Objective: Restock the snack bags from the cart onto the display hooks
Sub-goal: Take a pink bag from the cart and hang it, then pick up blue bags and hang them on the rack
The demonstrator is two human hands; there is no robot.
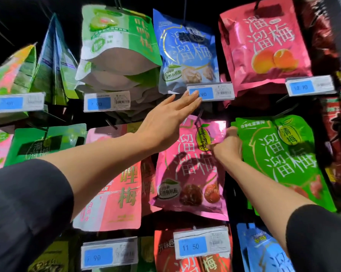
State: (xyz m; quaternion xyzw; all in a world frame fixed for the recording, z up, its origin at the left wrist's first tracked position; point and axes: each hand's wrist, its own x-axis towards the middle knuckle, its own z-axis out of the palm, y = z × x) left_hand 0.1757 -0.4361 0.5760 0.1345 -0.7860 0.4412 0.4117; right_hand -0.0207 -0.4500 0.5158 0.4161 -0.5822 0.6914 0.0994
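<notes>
Dark store display wall [211, 8] with rows of peg hooks, clear price-tag holders [210, 92] carrying blue labels hung at hook ends, bright light from the front, left edge blurred, probably more of the same racking.

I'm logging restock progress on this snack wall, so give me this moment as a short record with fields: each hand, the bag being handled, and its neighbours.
left hand: fingers straight, fingertips touching the price tag under the blue bag
right hand: grips the upper right edge of the pink bag
pink bag: hangs below that price tag, its top at the hook
right neighbour: green bag
left neighbour: pink-and-white bag
tag below: reads 11.50
cart: not in view
</notes>
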